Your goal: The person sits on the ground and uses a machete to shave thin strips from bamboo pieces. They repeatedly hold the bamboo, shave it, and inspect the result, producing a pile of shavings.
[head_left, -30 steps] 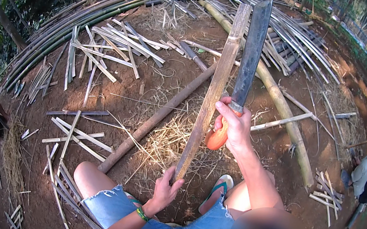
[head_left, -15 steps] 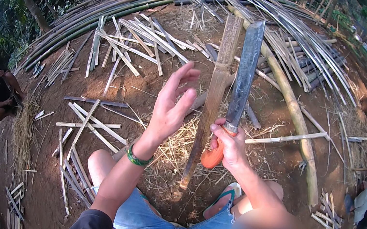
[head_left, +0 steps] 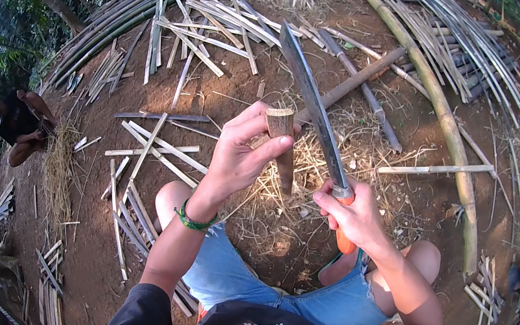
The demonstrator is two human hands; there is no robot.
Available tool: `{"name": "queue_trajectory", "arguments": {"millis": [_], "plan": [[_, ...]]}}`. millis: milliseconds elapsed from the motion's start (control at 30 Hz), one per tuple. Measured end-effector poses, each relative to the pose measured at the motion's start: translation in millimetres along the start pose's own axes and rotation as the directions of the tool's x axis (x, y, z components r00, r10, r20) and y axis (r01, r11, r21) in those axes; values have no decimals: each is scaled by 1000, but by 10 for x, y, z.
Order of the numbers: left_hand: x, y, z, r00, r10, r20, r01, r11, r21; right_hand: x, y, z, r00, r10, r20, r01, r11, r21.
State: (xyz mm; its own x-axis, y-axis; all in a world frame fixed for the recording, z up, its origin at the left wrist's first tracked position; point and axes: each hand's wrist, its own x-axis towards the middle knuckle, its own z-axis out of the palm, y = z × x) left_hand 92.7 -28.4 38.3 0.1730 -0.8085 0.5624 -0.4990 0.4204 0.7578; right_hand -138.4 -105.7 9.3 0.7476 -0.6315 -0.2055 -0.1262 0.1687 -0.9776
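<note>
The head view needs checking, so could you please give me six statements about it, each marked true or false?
1. The right hand grips the machete by its orange handle. True.
2. A green bracelet circles the wrist of the left hand. True.
3. The left hand is empty. False: it holds a bamboo strip.
4. Pale shavings lie on the ground. True.
5. The person wears long black trousers. False: they wear blue denim shorts.
6. Nobody else is in view. False: another person is at the left side.
</note>
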Motion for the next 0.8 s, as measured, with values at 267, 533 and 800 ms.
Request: {"name": "queue_trajectory", "arguments": {"millis": [267,533,800], "plan": [[-611,-27,-38,983,97,-155,-83,992,95,-414,587,439,998,-61,19,64,942,-329],[-823,33,-230,989,111,-98,-102,990,98,-171,1423,677,979,119,-168,-180,889,-421],[-967,30,-348,993,58,-105,-47,993,104,-245,1251,775,984,93,-154,-150,893,-424]]}}
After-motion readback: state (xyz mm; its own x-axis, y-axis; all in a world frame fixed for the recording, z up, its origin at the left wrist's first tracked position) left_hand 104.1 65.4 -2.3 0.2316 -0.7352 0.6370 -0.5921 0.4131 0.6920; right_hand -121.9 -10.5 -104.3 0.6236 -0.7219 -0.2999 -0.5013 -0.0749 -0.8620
